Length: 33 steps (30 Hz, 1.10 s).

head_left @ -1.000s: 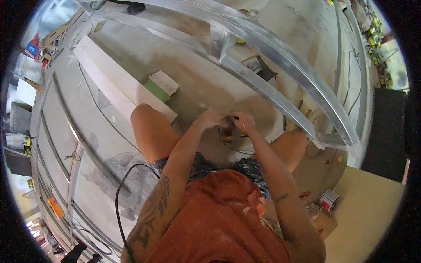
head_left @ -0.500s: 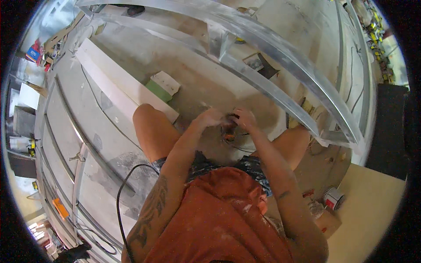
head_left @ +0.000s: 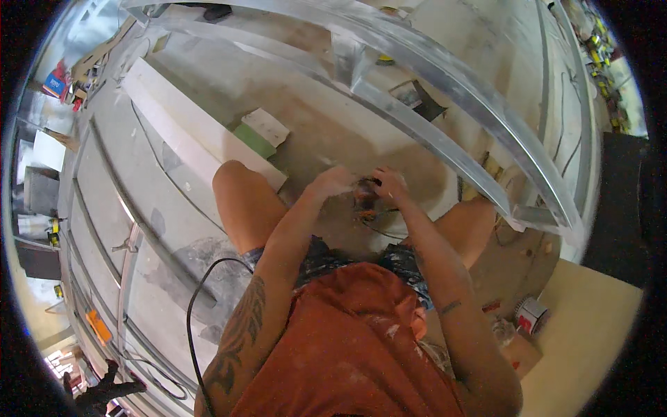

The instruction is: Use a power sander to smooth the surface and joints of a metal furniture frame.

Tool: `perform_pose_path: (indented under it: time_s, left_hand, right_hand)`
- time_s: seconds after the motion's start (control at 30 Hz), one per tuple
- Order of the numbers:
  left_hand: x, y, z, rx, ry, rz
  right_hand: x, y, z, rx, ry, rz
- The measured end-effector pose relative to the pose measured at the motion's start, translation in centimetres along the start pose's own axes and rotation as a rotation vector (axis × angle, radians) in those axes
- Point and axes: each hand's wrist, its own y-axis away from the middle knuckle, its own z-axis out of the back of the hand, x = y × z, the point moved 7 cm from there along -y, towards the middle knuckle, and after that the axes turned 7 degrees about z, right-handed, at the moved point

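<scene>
A small corded power tool, dark with an orange-red body, stands on end between my knees, its head up. My left hand is closed at the left side of that head; its fingertips are smeared and what they pinch is hidden. From the right, my right hand curls its fingers over the top of the tool. A thin dark cord runs from the tool's lower end toward my right thigh. Whether the tool rests on the floor, I cannot tell.
A long curved metal frame arches ahead and to the right. A white board lies at the left, beside a green-and-white block. Metal bars lie farther left. A bucket stands by my right elbow; a black cable loops past my left arm.
My hands shift slightly around the tool's head, the left one rising a little. At the lower left, a dark shape has moved further into view.
</scene>
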Motion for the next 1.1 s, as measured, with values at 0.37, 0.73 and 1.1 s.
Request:
perform_pose_path:
  time_s: [0.37, 0.73, 1.1]
  left_hand:
    - [2.4, -0.4, -1.7, -0.099, 0.251, -0.028]
    - [3.9, 0.0, -2.5, 0.076, -0.046, 0.063]
    - [2.1, -1.3, -3.7, -0.038, -0.092, 0.030]
  right_hand:
    - [0.2, -0.7, -1.5, -0.062, -0.059, 0.074]
    - [4.7, -1.1, 0.6, 0.142, 0.242, 0.162]
    - [0.5, -1.4, -3.9, 0.111, 0.332, 0.126]
